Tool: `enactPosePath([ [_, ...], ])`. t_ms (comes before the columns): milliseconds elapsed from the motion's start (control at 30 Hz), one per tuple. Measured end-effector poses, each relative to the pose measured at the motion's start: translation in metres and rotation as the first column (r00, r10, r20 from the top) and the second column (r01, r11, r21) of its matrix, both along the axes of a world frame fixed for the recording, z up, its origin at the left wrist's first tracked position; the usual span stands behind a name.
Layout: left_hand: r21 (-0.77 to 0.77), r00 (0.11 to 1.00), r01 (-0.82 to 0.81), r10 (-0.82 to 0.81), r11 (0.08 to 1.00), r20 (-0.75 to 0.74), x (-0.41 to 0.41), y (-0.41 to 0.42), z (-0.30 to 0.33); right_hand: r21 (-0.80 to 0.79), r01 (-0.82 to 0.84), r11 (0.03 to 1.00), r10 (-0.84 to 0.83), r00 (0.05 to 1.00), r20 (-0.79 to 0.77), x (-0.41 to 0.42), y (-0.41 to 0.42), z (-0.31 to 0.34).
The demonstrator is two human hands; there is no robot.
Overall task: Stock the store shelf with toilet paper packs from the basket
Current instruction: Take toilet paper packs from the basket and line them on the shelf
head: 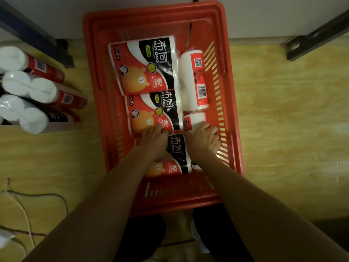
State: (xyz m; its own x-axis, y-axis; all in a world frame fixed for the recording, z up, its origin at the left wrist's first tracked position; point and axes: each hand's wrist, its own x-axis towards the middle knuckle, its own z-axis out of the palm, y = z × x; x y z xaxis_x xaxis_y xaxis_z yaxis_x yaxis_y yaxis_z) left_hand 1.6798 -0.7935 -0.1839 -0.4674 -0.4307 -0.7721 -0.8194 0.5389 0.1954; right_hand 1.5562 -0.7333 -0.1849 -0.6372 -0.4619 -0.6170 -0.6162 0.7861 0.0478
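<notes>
Both hands reach into the red basket (90, 53), where five toilet paper packs lie. The left hand (154, 143) curls over the nearest pack (175, 157); the right hand (204, 138) curls over the side pack (195, 121). Whether either grasp has closed cannot be told. Good practice: wrap each pack fully before lifting toward the stocked packs (37, 97) at left.

Yellowish wood-grain floor (283, 114) runs up to a pale wall (132, 8) under dim, warm light. 2 dark metal posts (319, 36) angle in from the upper corners. Loose cables (28, 201) trail at the lower left.
</notes>
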Motion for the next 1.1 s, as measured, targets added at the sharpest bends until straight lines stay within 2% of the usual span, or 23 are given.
enactPosePath([
  [67,0.032,1.000,-0.030,0.030,0.999,0.007,0.000,0.004,0.001,-0.073,0.060,0.996,-0.056,0.997,0.060,-0.002,0.000,-0.001],
  [167,0.063,0.995,-0.097,0.099,0.993,-0.024,0.000,0.014,0.003,-0.174,0.287,0.942,-0.235,0.934,0.268,-0.005,0.000,0.000],
  [233,0.039,0.993,-0.107,0.109,0.993,-0.038,0.000,0.013,0.005,-0.197,0.343,0.918,-0.272,0.909,0.316,-0.008,0.000,0.003],
  [400,-0.003,0.996,-0.075,0.075,0.997,-0.049,-0.001,0.011,0.011,-0.237,0.250,0.939,-0.185,0.946,0.266,-0.011,0.007,0.006],
  [533,-0.022,0.995,-0.095,0.094,0.995,-0.037,-0.004,0.003,0.016,-0.268,0.242,0.933,-0.184,0.957,0.225,-0.010,0.016,0.013],
  [667,-0.060,0.999,0.044,-0.045,0.997,-0.008,-0.002,0.005,0.018,-0.251,0.168,0.953,-0.112,0.969,0.221,-0.009,0.023,0.021],
  [733,-0.080,0.998,0.057,-0.057,0.995,-0.008,0.001,0.006,0.019,-0.241,0.140,0.960,-0.088,0.973,0.215,-0.010,0.027,0.028],
  [833,-0.017,1.000,0.007,-0.007,1.000,0.009,0.002,0.005,0.023,-0.263,0.128,0.956,-0.068,0.972,0.226,-0.011,0.031,0.040],
  [933,0.114,0.992,-0.127,0.126,0.985,0.013,0.004,0.012,0.032,-0.337,0.148,0.930,-0.058,0.963,0.265,-0.011,0.037,0.055],
  [1100,0.124,0.952,-0.280,0.292,0.952,-0.091,0.026,0.018,0.059,-0.417,0.269,0.868,-0.107,0.922,0.371,-0.018,0.046,0.098],
])
